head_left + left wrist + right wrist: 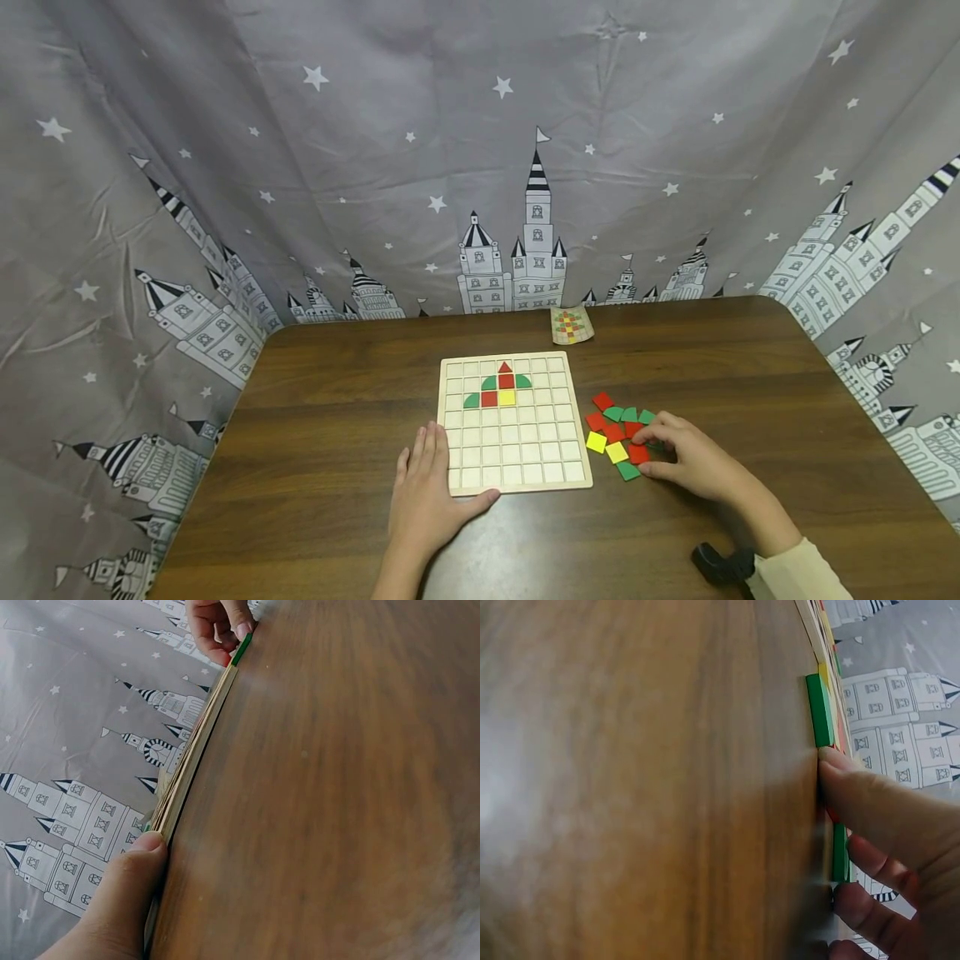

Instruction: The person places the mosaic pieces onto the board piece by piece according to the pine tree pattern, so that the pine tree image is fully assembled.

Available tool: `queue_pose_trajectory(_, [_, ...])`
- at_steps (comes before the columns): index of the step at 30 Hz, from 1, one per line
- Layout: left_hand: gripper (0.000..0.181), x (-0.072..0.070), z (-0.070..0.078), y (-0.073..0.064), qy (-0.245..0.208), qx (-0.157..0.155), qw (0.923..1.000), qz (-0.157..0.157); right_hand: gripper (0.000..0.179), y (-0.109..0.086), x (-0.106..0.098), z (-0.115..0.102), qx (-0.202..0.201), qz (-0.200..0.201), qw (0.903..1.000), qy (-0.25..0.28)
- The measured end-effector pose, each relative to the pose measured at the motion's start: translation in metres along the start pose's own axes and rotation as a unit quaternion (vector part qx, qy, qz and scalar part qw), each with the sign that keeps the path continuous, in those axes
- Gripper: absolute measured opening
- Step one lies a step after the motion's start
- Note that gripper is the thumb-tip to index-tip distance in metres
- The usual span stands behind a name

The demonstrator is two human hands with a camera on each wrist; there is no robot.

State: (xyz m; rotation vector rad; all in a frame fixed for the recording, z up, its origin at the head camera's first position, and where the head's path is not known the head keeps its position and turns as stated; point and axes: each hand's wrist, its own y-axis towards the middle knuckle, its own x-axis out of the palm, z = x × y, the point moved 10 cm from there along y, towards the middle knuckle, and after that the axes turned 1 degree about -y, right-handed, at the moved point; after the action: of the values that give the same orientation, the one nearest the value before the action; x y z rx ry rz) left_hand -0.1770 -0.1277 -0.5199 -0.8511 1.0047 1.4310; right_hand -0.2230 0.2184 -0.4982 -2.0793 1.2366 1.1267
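A pale wooden grid board (532, 446) lies flat on the table. In its upper rows sit a red triangle (505, 367), red squares (489, 399), a yellow square (507, 397) and green quarter-circles (522, 382). My left hand (429, 492) rests at the board's near left corner, fingers straight along the left side, thumb on the near edge. To the right of the board lies a loose group of tiles. There my right hand (693, 458) has thumb and fingertips at opposite edges of a red square tile (638, 454), pinching it. A green tile (627, 472) lies beside the thumb.
A small pattern card (572, 325) showing a coloured figure stands at the table's back edge. Other loose tiles include a yellow square (596, 442) and a red square (603, 402). Behind the brown table (322, 433) hangs a grey curtain (420, 167) with castles and stars.
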Motion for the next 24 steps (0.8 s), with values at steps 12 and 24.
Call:
queue_pose_trajectory(12, [0.132, 0.0001, -0.0001, -0.0001, 0.003, -0.003, 0.9999, -0.012, 0.026, 0.0002, -0.0062, -0.0053, 0.004, 0.030, 0.9995, 0.007])
queue_pose_trajectory(24, [0.131, 0.0010, -0.0005, 0.0000, 0.000, -0.002, 1.0000, -0.009, 0.026, 0.0004, -0.0060, -0.0054, -0.001, 0.036, 0.9985, 0.041])
